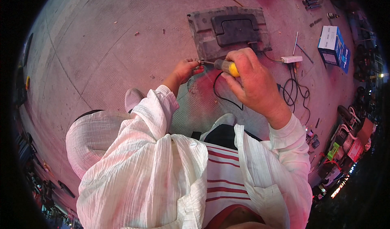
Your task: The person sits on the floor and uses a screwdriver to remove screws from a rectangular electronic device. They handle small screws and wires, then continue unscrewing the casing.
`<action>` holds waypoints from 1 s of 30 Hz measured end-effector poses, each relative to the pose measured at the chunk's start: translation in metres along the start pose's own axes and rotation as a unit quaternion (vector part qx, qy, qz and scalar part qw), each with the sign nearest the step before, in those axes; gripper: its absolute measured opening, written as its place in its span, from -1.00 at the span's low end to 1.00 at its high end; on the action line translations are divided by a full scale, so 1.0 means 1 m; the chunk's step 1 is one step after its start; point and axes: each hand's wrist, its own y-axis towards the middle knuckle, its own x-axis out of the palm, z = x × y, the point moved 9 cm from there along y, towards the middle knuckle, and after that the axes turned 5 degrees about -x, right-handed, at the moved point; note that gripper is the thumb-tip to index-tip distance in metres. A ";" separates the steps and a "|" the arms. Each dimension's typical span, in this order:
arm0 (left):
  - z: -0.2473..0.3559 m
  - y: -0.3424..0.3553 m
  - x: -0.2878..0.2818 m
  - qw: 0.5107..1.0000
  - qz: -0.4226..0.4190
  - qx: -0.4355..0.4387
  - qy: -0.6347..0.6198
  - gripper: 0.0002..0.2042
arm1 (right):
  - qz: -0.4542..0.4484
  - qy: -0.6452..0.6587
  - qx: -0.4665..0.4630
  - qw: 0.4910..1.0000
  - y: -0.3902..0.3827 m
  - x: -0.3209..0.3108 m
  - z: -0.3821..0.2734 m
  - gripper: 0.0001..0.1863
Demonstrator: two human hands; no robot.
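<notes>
Screwdriver, yellow at the end of its dark handle, lies in the fingers of the right hand, which are curled firmly around it. Its thin shaft reaches leftward from them to the fingertips of the left hand. There the thumb and forefinger nearly meet at the shaft's tip, the other fingers loosely spread; whether they pinch the tip or a small part is too small to tell.

Just beyond the left fingers, to their right, a dark moulded panel lies on the floor. Below the right fingers curves a black cable; well to their right is a white power strip.

The step in hand seems to be bringing the tip to the left fingertips. The next move probably calls for a steady left pinch and small, controlled motion from the right wrist.
</notes>
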 end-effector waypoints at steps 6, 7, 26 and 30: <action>-0.003 0.005 -0.003 0.999 -0.034 -0.005 -0.024 -0.81 | -0.018 -0.031 0.014 0.999 0.003 -0.002 -0.004 -0.57; -0.003 0.005 -0.002 0.999 -0.034 -0.006 -0.020 -0.81 | 0.018 -0.013 -0.002 1.000 0.004 -0.007 -0.007 -0.56; 0.002 0.002 -0.003 1.000 -0.012 -0.010 0.016 -0.83 | -0.009 -0.080 -0.007 0.997 0.003 0.003 0.000 -0.60; 0.002 0.003 -0.005 1.000 -0.025 0.001 0.006 -0.83 | 0.060 0.009 -0.061 0.996 0.005 -0.003 -0.013 -0.61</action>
